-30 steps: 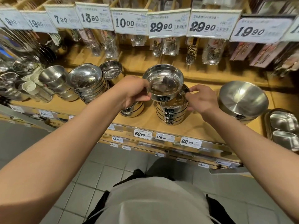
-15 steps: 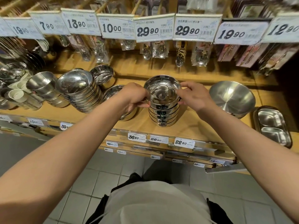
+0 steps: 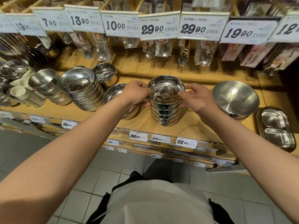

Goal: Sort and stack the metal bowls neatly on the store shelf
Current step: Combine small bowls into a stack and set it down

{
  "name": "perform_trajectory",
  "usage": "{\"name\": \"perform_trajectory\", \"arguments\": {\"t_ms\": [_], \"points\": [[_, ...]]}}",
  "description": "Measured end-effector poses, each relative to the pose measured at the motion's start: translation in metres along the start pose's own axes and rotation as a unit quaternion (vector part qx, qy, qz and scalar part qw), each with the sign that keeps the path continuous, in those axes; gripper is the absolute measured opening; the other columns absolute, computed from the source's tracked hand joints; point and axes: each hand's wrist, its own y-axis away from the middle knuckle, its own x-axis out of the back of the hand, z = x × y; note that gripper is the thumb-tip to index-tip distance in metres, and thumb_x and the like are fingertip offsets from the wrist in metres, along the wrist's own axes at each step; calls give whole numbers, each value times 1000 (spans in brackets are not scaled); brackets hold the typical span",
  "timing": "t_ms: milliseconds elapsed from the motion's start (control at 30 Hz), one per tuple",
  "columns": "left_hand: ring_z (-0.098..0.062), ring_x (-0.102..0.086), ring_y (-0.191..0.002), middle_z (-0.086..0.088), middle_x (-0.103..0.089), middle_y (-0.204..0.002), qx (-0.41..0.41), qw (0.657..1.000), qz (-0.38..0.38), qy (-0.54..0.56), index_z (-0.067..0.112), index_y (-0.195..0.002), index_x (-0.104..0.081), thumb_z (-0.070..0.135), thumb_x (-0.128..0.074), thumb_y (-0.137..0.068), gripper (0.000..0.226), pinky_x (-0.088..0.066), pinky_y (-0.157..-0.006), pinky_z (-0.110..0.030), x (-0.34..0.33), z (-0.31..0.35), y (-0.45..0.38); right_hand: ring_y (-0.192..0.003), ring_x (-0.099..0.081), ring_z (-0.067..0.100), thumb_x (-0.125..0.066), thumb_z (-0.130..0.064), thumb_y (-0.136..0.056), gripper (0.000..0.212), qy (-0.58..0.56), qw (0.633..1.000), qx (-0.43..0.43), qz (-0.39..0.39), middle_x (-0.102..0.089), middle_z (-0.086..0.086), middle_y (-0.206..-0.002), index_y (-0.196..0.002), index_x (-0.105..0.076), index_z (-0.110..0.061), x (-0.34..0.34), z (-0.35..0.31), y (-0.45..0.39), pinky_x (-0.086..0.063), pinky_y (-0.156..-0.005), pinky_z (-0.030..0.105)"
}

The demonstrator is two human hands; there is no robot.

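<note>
top steel bowl [image 3: 165, 90] sits on the labelled bowl stack [image 3: 165, 114], mid wooden shelf [image 3: 191, 126] | left hand [image 3: 135, 94] and right hand [image 3: 196, 97] pinch opposite rims | likely light, rigid, slick; hold by the rolled rim

two hands [image 3: 135, 92], one divided tray [image 3: 275, 126], nine hanging price cards [image 3: 158, 27].

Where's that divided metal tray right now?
The divided metal tray lies at the wooden shelf's far right, beside the big matte bowl.
</note>
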Motion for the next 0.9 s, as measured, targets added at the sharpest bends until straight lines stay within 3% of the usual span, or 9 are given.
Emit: {"name": "perform_trajectory", "arguments": {"t_ms": [67,133,233,300,367,500,700,800,900], "points": [[-18,-69,-70,-11,-71,-90,0,1000,15,25,8,-107,-64,29,-65,-99,23,-64,-65,-31,0,-5,-1,-86,-69,15,-66,-37,-95,22,-37,999,-22,-4,-67,-1,-102,-111,-67,-23,-1,3,0,-57,-60,21],[-19,-63,-80,-7,-64,-91,18,999,18,44,9,-121,-62,46,-57,-100,43,-63,-71,-33,1,-12,-1,-102,-64,14,-64,-48,-95,17,-84,994,-70,-22,-63,-4,-111,-101,-64,-32,-1,4,-1,-61,-70,30],[-18,-58,-95,-2,-59,-99,73,990,-33,117,15,-139,-53,59,-39,-101,60,-60,-75,-37,-2,-27,2,-131,-49,24,-43,-61,-99,44,-118,981,-142,-67,-52,-2,-140,-134,-56,-36,-3,16,-2,-59,-74,38],[-26,-52,-127,-10,-55,-137,93,978,-74,171,20,-150,-45,67,-34,-99,70,-57,-88,-47,-8,-40,2,-138,-42,28,-36,-67,-98,57,-155,970,-160,-101,-42,3,-153,-148,-44,-40,-7,30,1,-56,-78,45],[-37,-38,-142,-16,-39,-157,98,972,-100,188,26,-153,-43,72,-30,-96,75,-50,-101,-57,-18,-49,0,-129,-46,25,-38,-71,-90,48,-184,961,-149,-140,-52,-4,-136,-130,-51,-49,-12,40,7,-53,-86,49],[-34,-57,-124,-11,-56,-141,75,970,-104,205,27,-144,-54,76,-36,-92,73,-52,-99,-55,-33,-53,-8,-128,-51,21,-37,-65,-99,26,-210,960,-120,-141,-59,-11,-122,-108,-57,-50,-21,51,3,-49,-101,53],[-37,-54,-125,-11,-53,-144,57,972,-115,196,27,-149,-47,76,-37,-92,76,-51,-100,-55,-40,-41,-28,-117,-57,14,-46,-58,-99,18,-218,963,-102,-121,-59,-14,-113,-106,-58,-46,-16,49,-25,-48,-104,51],[-34,-54,-125,-10,-55,-141,50,974,-109,192,26,-147,-49,75,-36,-93,74,-52,-99,-54,-45,-32,-37,-130,-53,24,-48,-57,-99,34,-214,963,-113,-115,-59,-3,-131,-127,-58,-39,-11,46,-37,-49,-104,53],[-27,-52,-129,-3,-59,-140,31,982,-85,164,26,-137,-60,69,-36,-95,65,-52,-96,-52,-44,-26,-44,-128,-51,20,-50,-55,-98,45,-185,972,-117,-85,-53,0,-140,-136,-57,-32,-4,40,-42,-57,-92,45]]}}
